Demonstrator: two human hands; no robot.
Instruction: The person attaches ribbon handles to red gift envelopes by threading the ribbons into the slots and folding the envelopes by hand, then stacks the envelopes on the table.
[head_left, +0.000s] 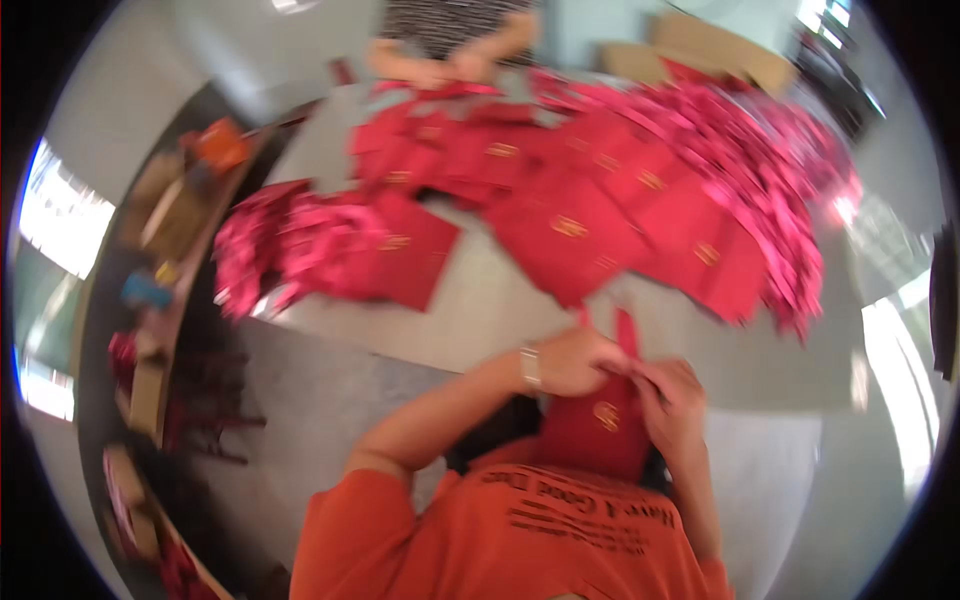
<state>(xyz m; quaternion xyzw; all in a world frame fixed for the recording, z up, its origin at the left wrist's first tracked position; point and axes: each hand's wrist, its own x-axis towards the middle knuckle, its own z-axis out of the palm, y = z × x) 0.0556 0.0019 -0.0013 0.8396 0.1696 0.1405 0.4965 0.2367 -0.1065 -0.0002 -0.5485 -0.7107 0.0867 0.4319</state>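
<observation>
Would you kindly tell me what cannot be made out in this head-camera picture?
All in the head view:
Gold mark on the red bag: too blurred to read.
Exact finger placement of the left hand and right hand at the bag's top: blurred.
Small print on the orange shirt: too small and blurred.
Wristband: blur hides whether watch or bracelet.
Person across the table: head cut off by the top edge.

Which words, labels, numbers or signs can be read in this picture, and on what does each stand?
"Have A Good": on the orange shirt; the word after it is unclear.
Smaller lines on the shirt: too blurred to read.
Gold marking on the held red bag: too blurred.
Gold markings on the other red bags: too blurred.
</observation>
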